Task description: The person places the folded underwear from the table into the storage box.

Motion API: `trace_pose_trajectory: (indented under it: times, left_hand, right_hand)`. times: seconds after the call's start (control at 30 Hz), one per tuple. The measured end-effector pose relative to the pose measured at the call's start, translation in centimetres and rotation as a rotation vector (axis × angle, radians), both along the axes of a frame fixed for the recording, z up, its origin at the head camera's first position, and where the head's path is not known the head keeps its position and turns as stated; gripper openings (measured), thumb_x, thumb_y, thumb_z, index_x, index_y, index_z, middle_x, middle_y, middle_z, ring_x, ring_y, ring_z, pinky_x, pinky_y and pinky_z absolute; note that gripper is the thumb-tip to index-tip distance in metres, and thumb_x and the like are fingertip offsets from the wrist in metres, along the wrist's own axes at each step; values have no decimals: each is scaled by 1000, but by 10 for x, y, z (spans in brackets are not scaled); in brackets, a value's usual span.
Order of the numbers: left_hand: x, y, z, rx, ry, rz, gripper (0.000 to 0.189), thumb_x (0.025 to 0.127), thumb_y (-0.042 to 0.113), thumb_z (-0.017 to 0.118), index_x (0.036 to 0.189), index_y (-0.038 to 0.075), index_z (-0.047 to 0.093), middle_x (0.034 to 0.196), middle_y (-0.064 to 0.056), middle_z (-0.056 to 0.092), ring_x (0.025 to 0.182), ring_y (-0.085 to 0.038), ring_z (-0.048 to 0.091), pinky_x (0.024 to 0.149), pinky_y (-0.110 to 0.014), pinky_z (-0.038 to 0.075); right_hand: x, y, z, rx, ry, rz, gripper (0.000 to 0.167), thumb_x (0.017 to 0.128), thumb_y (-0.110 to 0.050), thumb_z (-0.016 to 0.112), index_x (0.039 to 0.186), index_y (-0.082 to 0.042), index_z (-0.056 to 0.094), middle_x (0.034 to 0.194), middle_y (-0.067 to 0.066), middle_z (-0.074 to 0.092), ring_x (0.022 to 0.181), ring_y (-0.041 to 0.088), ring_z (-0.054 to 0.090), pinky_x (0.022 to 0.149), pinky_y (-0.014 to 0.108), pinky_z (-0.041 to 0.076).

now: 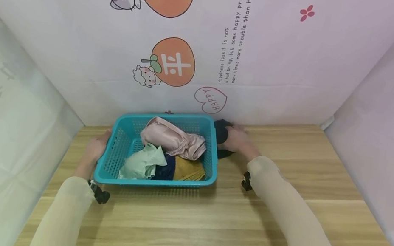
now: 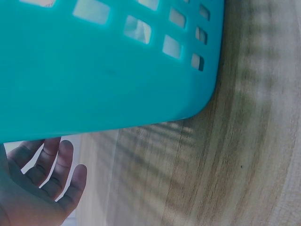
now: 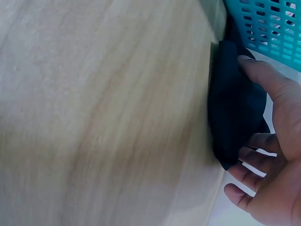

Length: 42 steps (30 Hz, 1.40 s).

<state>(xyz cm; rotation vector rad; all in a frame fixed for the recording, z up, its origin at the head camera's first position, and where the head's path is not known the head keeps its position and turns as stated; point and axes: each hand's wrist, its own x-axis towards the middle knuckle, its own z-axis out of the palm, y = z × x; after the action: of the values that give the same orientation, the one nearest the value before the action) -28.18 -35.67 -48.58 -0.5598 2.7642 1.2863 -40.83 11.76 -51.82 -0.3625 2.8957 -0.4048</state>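
A turquoise plastic basket [image 1: 154,184] with a perforated wall stands by the back wall, with folded clothes in it. My left hand [image 1: 97,147] is at the basket's left side. Its relaxed, spread fingers [image 2: 59,169] show just beyond the basket's edge in the left wrist view; the thumb is hidden. At the basket's right side my right hand [image 1: 238,139] holds a black cloth item [image 3: 235,103], thumb on one face and fingers at the other edge. Inside the basket lie a pink satin garment [image 1: 165,136], a pale green cloth [image 1: 142,162], a navy cloth [image 1: 165,167] and a mustard cloth [image 1: 187,169].
Beneath everything is a wood-grain tabletop [image 1: 179,232]. A white printed sheet [image 1: 268,65] rises behind the basket, with more sheets at the left [image 1: 2,109] and right [image 1: 393,128]. Black wrist mounts [image 1: 98,193] sit at both cuffs.
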Motion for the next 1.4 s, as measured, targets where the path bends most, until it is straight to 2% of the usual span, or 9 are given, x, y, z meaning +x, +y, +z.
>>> trace_pose_trajectory:
  times: [0.2,0.47,0.6,0.7,0.9,1.13,1.23,1.4]
  left_hand:
    - [-1,0,-2,11,13,-10,64,99,71,22,77,15,43,75,-4,42,75,-22,49,70,-33,43]
    - [-3,0,-2,-18,18,-8,67,98,72,21,82,13,48,84,-9,47,87,-27,51,76,-35,41]
    - [-3,0,-1,-32,11,-3,75,96,76,19,94,11,56,97,-13,53,97,-28,53,77,-35,40]
    - [-2,0,-1,-29,10,-1,74,97,75,19,92,11,56,97,-13,53,96,-28,53,77,-34,40]
    - [-1,0,-1,-27,17,-3,65,99,72,21,75,17,46,78,-4,46,79,-21,51,71,-33,41]
    - [-1,-1,-2,1,-1,6,64,100,70,23,75,17,47,71,0,46,66,-17,50,64,-31,45]
    - [-1,0,-1,1,-1,11,64,99,70,23,80,17,51,76,-1,49,70,-17,51,65,-31,44]
    - [-1,1,-1,3,5,15,65,98,73,22,81,16,50,78,-2,48,74,-18,49,70,-32,42]
  right_hand:
    - [0,1,-2,14,-13,3,105,73,-63,78,150,-3,41,158,22,36,148,44,26,119,63,21]
    - [0,0,-1,9,8,-7,101,72,-57,82,147,-2,44,160,21,33,147,45,26,118,65,20]
    - [1,1,-1,8,31,-7,93,74,-54,82,144,-2,49,159,20,35,145,46,31,117,66,22]
    - [3,3,-2,12,42,-6,88,75,-52,82,141,-2,51,153,20,44,142,45,35,117,65,24]
    - [9,6,-4,38,75,-1,75,80,-47,78,136,-2,57,135,20,62,132,43,49,114,61,33]
    - [15,12,-6,11,77,10,64,84,-38,76,133,0,59,137,19,61,129,42,54,113,61,33]
    - [18,17,-7,-13,93,2,60,84,-36,75,130,0,61,132,20,64,125,41,57,111,62,34]
    - [22,26,-8,-70,143,-26,44,80,-36,76,109,-4,68,108,14,72,103,34,65,100,56,45]
